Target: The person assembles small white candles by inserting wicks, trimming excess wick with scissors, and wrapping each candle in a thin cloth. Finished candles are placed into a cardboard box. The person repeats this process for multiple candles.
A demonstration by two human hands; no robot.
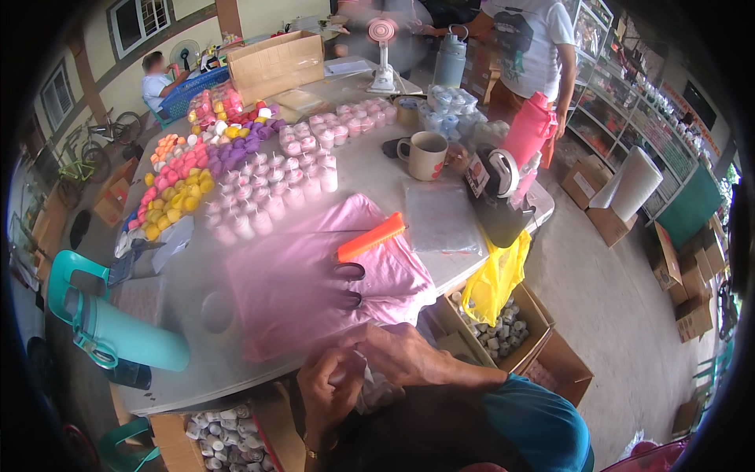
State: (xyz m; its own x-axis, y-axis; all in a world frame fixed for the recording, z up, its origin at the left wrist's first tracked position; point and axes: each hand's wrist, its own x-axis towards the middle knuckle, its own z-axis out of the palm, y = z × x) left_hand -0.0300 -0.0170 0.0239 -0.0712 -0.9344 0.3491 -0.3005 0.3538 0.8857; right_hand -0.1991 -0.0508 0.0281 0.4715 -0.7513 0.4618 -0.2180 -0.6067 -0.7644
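Observation:
My left hand (334, 384) and my right hand (403, 354) meet just off the table's near edge, in front of my body. The fingers of both are closed together around a small whitish thing, mostly hidden by them. Below it, white crumpled material (379, 395) hangs between the hands. Beyond them a pink cloth (314, 295) lies spread on the table, creased at its right side. On it rest a long orange plastic tool (371, 237) and two dark loops (348, 272), which look like scissor handles.
Rows of pale pink capped bottles (271, 189) stand mid-table, with colourful small pieces (185, 189) farther left. A teal bottle (130, 334) lies at left; a mug (427, 155) and pink bottle (528, 130) stand right. Boxes of small containers (503, 334) flank me. People are at the far side.

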